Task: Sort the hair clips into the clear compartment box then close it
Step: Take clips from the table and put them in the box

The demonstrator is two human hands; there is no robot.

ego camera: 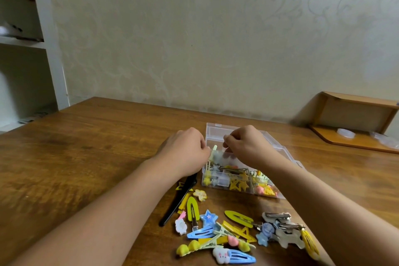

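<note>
Nearest the camera, a loose heap of coloured plastic and metal hair clips (235,234) lies scattered on the brown wooden surface (86,149): a blue snap clip with a white cloud charm (234,256), a blue star-shaped clip (208,217), yellow snap clips, grey clips with metal backs, and a long black clip (178,201) stretching toward the left forearm. Just beyond the heap stands the clear plastic compartment box (241,170), its lid open and tilted back toward the patterned wall (216,39); the near compartments already contain yellow star clips and other small pieces. Both hands hover over the box's far left part, close together. The left hand (187,151) has its fingers curled at the box's left edge, touching a pale green clip (214,148) that stands up from a compartment. The right hand (244,143) pinches its fingertips together just beside that clip; whether it grips anything cannot be told. A small wooden shelf (354,123) sits at the far right.
</note>
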